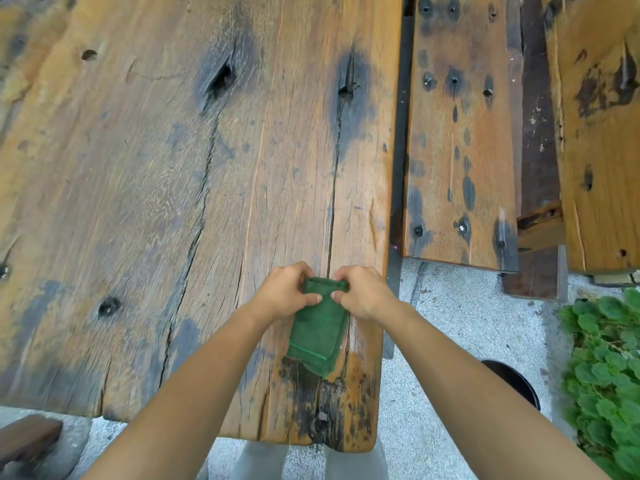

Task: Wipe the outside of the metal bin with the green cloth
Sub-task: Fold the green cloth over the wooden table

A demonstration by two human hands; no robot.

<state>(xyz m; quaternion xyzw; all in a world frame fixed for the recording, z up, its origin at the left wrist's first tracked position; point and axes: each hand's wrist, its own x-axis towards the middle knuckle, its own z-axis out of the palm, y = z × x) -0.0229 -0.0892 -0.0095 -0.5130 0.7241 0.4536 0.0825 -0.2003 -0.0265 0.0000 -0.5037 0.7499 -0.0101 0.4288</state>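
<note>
A folded green cloth [317,332] lies on the worn wooden table [173,202] near its right front corner. My left hand [285,292] pinches the cloth's far left corner, and my right hand [362,292] pinches its far right corner. The near end of the cloth rests flat on the wood. A dark round bin [516,382], seen from above, stands on the pale ground to the right of the table, partly behind my right forearm.
A wooden bench [457,150] runs alongside the table on the right, with another plank [602,133] beyond it. Green leafy plants [606,375] grow at the right edge. A dark wooden piece [24,441] sits at the bottom left.
</note>
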